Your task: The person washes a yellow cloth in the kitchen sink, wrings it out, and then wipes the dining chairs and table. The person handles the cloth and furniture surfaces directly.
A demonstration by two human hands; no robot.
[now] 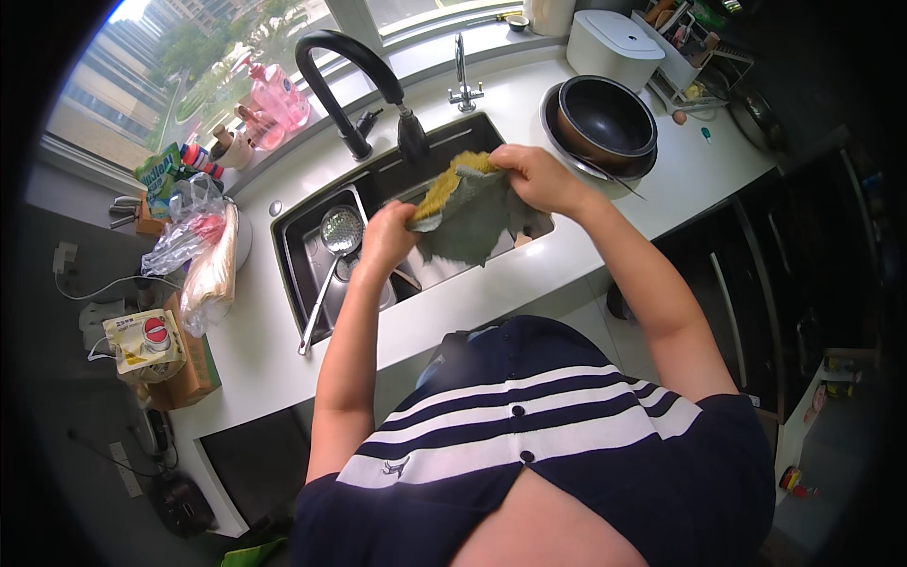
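A grey-green cloth (464, 220) with a yellow side folded along its top edge is stretched between my two hands. My left hand (388, 237) pinches its left corner, and my right hand (538, 177) grips the upper right corner. The cloth hangs over the right bowl of the dark double sink (283, 262) and hides much of that bowl. Behind it, a black pull-out faucet (347, 78) arches, its spray head pointing down. To the left of my left hand, a perforated metal skimmer (341, 230) leans in the left bowl, its handle over the front rim.
Stacked dark bowls (608, 117) sit in a metal basin right of the sink. A small chrome tap (462, 78) rises behind. Pink soap bottles (276, 96) line the window side. Plastic-bagged goods (205, 269) and a cardboard box (188, 361) crowd the left counter; a white bin (615, 46) stands back right.
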